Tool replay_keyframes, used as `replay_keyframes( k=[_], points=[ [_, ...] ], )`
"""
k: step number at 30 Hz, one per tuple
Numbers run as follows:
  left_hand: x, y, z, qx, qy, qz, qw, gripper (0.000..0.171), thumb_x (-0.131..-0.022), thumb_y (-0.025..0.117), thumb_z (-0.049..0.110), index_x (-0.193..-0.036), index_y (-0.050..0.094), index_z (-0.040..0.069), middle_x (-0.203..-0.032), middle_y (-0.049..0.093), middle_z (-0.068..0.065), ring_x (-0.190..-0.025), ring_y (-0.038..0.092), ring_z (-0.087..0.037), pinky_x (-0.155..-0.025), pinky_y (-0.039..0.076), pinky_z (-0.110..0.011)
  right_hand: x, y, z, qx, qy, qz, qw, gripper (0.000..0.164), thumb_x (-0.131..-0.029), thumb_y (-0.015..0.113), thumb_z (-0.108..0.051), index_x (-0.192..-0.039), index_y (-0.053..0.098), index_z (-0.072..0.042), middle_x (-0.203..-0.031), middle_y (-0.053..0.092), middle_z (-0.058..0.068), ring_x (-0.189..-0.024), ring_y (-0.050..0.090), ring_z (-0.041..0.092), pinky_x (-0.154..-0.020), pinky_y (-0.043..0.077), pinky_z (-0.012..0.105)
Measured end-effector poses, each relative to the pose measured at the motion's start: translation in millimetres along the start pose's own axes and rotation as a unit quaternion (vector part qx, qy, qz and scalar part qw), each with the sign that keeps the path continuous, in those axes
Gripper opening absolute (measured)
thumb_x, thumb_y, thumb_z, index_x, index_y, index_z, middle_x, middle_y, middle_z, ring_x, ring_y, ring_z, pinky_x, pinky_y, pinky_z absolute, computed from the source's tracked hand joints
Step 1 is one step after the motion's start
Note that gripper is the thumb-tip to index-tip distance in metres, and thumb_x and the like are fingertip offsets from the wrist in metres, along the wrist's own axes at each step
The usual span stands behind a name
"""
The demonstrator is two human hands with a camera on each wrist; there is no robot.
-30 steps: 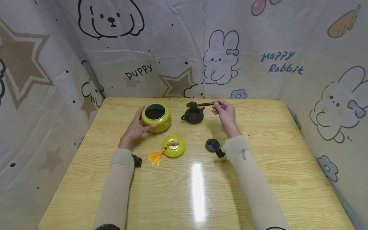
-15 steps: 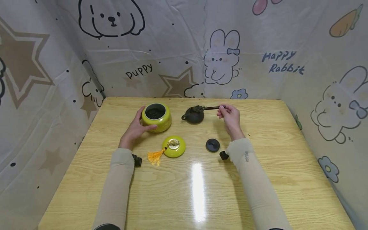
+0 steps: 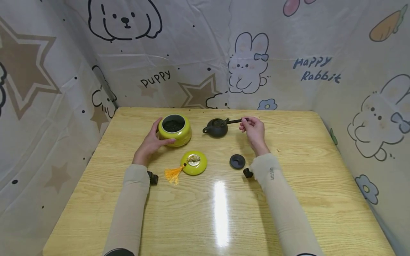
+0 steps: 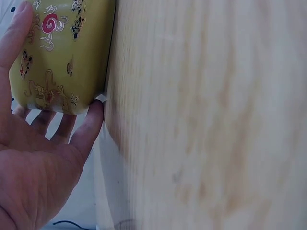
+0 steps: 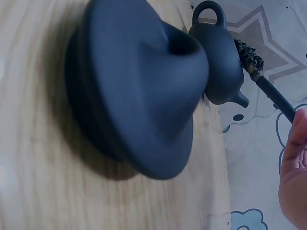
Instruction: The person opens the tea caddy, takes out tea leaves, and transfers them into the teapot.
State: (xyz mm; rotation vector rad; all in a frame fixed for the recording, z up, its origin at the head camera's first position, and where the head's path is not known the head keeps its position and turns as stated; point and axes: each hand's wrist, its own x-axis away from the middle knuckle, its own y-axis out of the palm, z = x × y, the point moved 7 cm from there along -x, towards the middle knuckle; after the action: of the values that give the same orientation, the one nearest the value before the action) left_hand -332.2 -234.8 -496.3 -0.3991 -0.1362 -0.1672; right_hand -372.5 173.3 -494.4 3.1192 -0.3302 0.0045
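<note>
My left hand (image 3: 150, 144) holds the round yellow tea canister (image 3: 180, 139), its thumb across the front and the fingers round the left side. Dark tea leaves (image 3: 173, 126) lie inside it. Between thumb and fingers, my right hand (image 3: 255, 135) pinches the dark handle of a tea scoop (image 3: 235, 121). The scoop's front end is at the mouth of a small black teapot (image 3: 216, 132). In the right wrist view a clump of tea leaves (image 5: 250, 57) shows at the scoop's end, against the teapot's opening; the scoop's bowl is mostly hidden.
The canister's yellow lid (image 3: 198, 167) with an orange tassel (image 3: 173, 175) lies in front of the canister. A black teapot lid (image 3: 237, 161) rests on the wooden table (image 3: 192, 213) near my right wrist. Printed curtains (image 3: 198, 53) stand behind and at both sides.
The right hand has brought the scoop rightward and down, from above the teapot into its mouth. The heap of leaves shows less in the head view. My left hand stays on the canister.
</note>
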Motion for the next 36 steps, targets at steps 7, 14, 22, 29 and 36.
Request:
replay_keyframes(
  k=[7, 14, 22, 29, 36],
  points=[
    [-14.0, -1.5, -22.2, -0.013, 0.009, 0.011, 0.9998, 0.116, -0.085, 0.088, 0.036, -0.167, 0.005, 0.04, -0.175, 0.013, -0.004, -0.162, 0.007, -0.029, -0.128, 0.004, -0.062, 0.9, 6.0, -5.0, 0.025, -0.02, -0.007, 0.999, 0.026, -0.104, 0.063, -0.011, -0.119, 0.066, 0.009, -0.081, 0.066, -0.001, -0.066, 0.065, 0.004, -0.059, 0.054, 0.016],
    [-13.8, -1.6, -22.7, -0.017, 0.014, 0.013, 0.9997, 0.117, -0.084, 0.088, 0.038, -0.167, 0.006, 0.037, -0.174, 0.014, -0.005, -0.162, 0.009, -0.029, -0.128, 0.006, -0.062, 1.8, 10.8, -12.9, 0.051, -0.031, -0.01, 0.998, 0.022, -0.103, 0.065, -0.01, -0.116, 0.068, 0.007, -0.082, 0.066, 0.001, -0.065, 0.065, 0.004, -0.059, 0.055, 0.016],
    [2.4, -0.2, 2.9, 0.0, 0.0, -0.001, 1.0, 0.113, -0.088, 0.085, 0.024, -0.168, 0.005, 0.024, -0.174, 0.011, -0.012, -0.162, 0.005, -0.034, -0.128, 0.004, -0.063, -0.3, 15.3, -25.0, 0.121, -0.051, -0.022, 0.991, 0.022, -0.103, 0.065, -0.01, -0.118, 0.07, 0.004, -0.093, 0.071, 0.015, -0.067, 0.066, 0.005, -0.067, 0.061, 0.026],
    [10.4, 0.2, 14.1, 0.005, -0.001, -0.001, 1.0, 0.115, -0.087, 0.086, 0.022, -0.168, 0.005, 0.021, -0.175, 0.011, -0.01, -0.161, 0.004, -0.035, -0.127, 0.004, -0.065, 2.2, 22.4, -40.5, 0.178, -0.094, -0.031, 0.979, 0.02, -0.103, 0.065, -0.012, -0.114, 0.071, 0.003, -0.092, 0.069, 0.015, -0.066, 0.066, 0.008, -0.061, 0.058, 0.02],
    [11.4, -0.1, 14.0, 0.009, -0.004, -0.001, 0.9999, 0.115, -0.087, 0.086, 0.021, -0.168, 0.005, 0.022, -0.175, 0.01, -0.009, -0.162, 0.003, -0.035, -0.127, 0.003, -0.065, 4.5, 26.6, -49.4, 0.189, -0.116, -0.036, 0.974, 0.019, -0.102, 0.066, -0.011, -0.111, 0.072, 0.005, -0.088, 0.068, 0.012, -0.063, 0.065, 0.008, -0.056, 0.054, 0.016]
  ],
)
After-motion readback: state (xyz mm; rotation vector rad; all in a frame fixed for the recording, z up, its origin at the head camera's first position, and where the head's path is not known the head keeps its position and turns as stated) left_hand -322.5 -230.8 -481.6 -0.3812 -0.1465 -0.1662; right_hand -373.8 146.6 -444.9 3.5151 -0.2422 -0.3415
